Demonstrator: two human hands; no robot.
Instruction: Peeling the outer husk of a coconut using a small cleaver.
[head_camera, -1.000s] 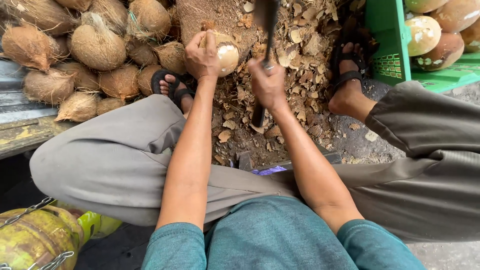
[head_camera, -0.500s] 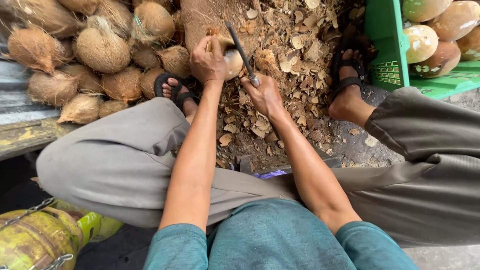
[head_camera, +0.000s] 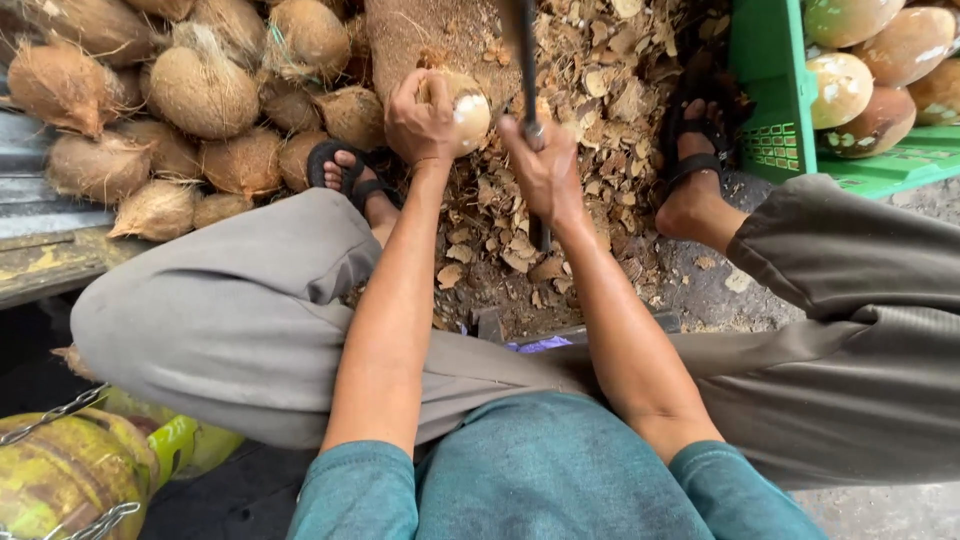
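Nearest to the camera, a teal shirt and two bent knees in grey trousers, spread wide to both sides. Below left, a green unhusked coconut with a chain across it. Between the legs, brown shell chips scattered on the ground. Further out, both bare forearms reaching forward, almost parallel. Right hand with fingers wrapped tight around the handle of a dark chopping knife; long axis of the knife nearly vertical in the view, blade pointing away from the body toward the top edge, handle end sticking out below the fist. Just beside it, left hand with fingers curled closed over a partly peeled coconut, pale flesh side turned to the right, toward the blade; blade and nut close, touching or not cannot tell. Nut resting against a brown chopping block. Feet in black sandals at both sides. Farther left, a pile of hairy husked coconuts. Farther right, a green crate with peeled coconuts.
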